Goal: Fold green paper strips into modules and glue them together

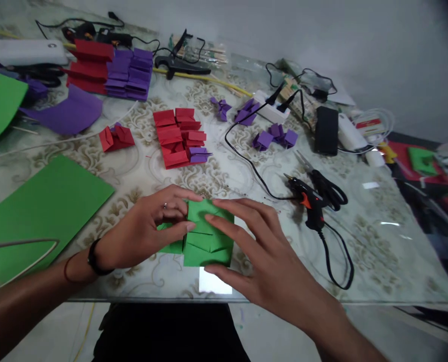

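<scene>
A green folded paper piece (pixel 211 239) with creased flaps lies near the table's front edge, between my two hands. My left hand (pixel 152 223) holds its left side, index fingertip at the top corner and thumb on the left edge, the other fingers curled. My right hand (pixel 259 246) grips it from the right: the fingers rest on its upper part and the thumb is at the bottom edge. Another green folded piece (pixel 173 239) shows partly beneath my left hand, and I cannot tell if the two are joined.
A green sheet (pixel 46 216) lies to the left. Beyond my hands are red folded pieces (pixel 171 138) and purple folded pieces (pixel 272 138). At right lie a corded glue gun (pixel 309 198), black-handled scissors (pixel 327 191) and a black phone-like box (pixel 326 130). A power strip (pixel 271 106) stands behind.
</scene>
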`<state>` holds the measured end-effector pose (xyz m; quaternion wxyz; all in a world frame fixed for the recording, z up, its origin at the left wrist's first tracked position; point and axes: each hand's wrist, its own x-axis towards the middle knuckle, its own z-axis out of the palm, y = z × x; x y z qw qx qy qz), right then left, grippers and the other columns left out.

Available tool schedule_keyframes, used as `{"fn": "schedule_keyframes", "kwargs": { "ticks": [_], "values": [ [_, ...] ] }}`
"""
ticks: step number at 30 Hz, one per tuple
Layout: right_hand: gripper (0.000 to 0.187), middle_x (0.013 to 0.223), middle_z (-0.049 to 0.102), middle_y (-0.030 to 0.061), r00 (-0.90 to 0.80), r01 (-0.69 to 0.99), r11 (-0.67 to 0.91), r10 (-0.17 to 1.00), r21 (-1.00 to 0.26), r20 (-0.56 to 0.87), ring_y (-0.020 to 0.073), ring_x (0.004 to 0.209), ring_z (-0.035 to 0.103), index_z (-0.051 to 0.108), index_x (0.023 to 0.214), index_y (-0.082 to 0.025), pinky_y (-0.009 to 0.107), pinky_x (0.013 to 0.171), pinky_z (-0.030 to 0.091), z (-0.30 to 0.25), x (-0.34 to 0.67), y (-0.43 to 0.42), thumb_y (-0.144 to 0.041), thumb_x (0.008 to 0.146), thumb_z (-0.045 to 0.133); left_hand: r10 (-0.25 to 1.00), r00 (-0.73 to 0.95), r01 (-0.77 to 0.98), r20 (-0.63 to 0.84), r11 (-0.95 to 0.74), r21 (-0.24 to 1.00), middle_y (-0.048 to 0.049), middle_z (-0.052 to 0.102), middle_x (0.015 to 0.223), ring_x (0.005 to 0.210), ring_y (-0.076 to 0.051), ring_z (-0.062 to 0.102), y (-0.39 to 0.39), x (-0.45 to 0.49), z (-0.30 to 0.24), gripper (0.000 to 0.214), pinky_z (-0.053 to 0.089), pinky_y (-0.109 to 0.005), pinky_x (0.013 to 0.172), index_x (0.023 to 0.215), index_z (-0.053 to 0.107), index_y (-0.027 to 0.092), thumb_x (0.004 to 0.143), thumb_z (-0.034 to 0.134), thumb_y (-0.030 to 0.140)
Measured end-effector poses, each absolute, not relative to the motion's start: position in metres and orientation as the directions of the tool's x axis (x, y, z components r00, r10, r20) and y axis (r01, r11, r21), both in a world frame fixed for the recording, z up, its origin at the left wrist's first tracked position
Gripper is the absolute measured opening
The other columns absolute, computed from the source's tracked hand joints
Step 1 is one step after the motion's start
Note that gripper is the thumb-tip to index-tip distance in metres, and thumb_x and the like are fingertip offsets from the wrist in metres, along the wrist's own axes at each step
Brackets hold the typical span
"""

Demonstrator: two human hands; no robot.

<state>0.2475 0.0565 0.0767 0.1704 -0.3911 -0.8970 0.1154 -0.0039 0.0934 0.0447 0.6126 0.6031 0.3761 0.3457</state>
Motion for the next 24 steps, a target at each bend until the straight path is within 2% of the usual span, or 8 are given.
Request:
{"fn": "schedule_keyframes", "kwargs": {
  "ticks": [7,13,16,18,19,21,24],
  "values": [
    [0.05,0.141,0.066,0.0169,-0.638,0.674,0.677,0.735,-0.295,0.229,0.0365,0.129,0.055,0.056,0.146,-0.017,0.058,0.106,0.05,0.075,0.243,0.06,-0.033,0.101,0.07,0.866,0.496,0.011,-0.072,0.077,0.997,0.0041,0.067,0.087,0.084,-0.01,0.07,0.092,-0.006,0.046,0.035,0.058,-0.018,0.076,0.127,0.064,0.022,0.094,0.073,0.02],
    [0.043,0.147,0.06,0.0187,-0.533,0.668,0.605,0.795,-0.433,0.289,0.0348,0.136,0.058,0.063,0.141,-0.019,0.055,0.112,0.053,0.08,0.246,0.061,-0.035,0.101,0.072,0.848,0.525,0.016,-0.068,0.071,0.997,0.0032,0.068,0.088,0.084,-0.011,0.073,0.088,-0.005,0.052,0.035,0.061,-0.02,0.079,0.127,0.062,0.021,0.093,0.072,0.02],
    [0.034,0.139,0.066,0.0124,-0.402,0.605,0.421,0.894,-0.676,0.197,0.0294,0.129,0.066,0.07,0.132,-0.027,0.047,0.104,0.061,0.081,0.249,0.063,-0.03,0.099,0.075,0.845,0.53,0.018,-0.065,0.066,0.998,0.0028,0.069,0.088,0.083,-0.013,0.076,0.086,-0.002,0.051,0.033,0.063,-0.024,0.08,0.124,0.062,0.022,0.093,0.071,0.02],
    [0.027,0.124,0.073,0.0085,-0.328,0.478,0.185,0.944,-0.859,0.021,0.0246,0.111,0.075,0.074,0.125,-0.028,0.039,0.088,0.067,0.078,0.251,0.064,-0.03,0.098,0.075,0.845,0.533,0.042,-0.044,0.025,0.999,0.0012,0.072,0.092,0.085,-0.016,0.078,0.087,-0.002,0.05,0.032,0.065,-0.026,0.08,0.125,0.061,0.023,0.094,0.07,0.021],
    [0.024,0.115,0.075,0.007,-0.303,0.411,0.059,0.95,-0.91,-0.075,0.0225,0.101,0.077,0.075,0.121,-0.027,0.035,0.08,0.068,0.076,0.253,0.064,-0.031,0.097,0.076,0.848,0.53,0.077,-0.015,-0.03,0.997,-0.0005,0.074,0.097,0.087,-0.017,0.079,0.089,-0.004,0.05,0.03,0.066,-0.028,0.081,0.124,0.062,0.023,0.095,0.07,0.021],
    [0.023,0.101,0.078,0.0053,-0.254,0.321,-0.117,0.946,-0.94,-0.204,0.0201,0.087,0.079,0.077,0.115,-0.025,0.031,0.071,0.068,0.07,0.257,0.065,-0.035,0.094,0.08,0.863,0.498,0.199,0.079,-0.203,0.959,-0.0046,0.076,0.109,0.095,-0.02,0.079,0.093,-0.008,0.051,0.022,0.065,-0.034,0.087,0.118,0.064,0.023,0.096,0.069,0.022],
    [0.023,0.1,0.08,0.0052,-0.177,0.295,-0.169,0.958,-0.941,-0.227,0.0202,0.087,0.079,0.079,0.109,-0.024,0.03,0.072,0.068,0.059,0.265,0.068,-0.035,0.09,0.084,0.855,0.461,0.386,0.237,-0.434,0.814,-0.0078,0.074,0.121,0.112,-0.024,0.074,0.102,-0.019,0.053,0.018,0.061,-0.041,0.101,0.114,0.067,0.022,0.097,0.07,0.022]
  ]
}}
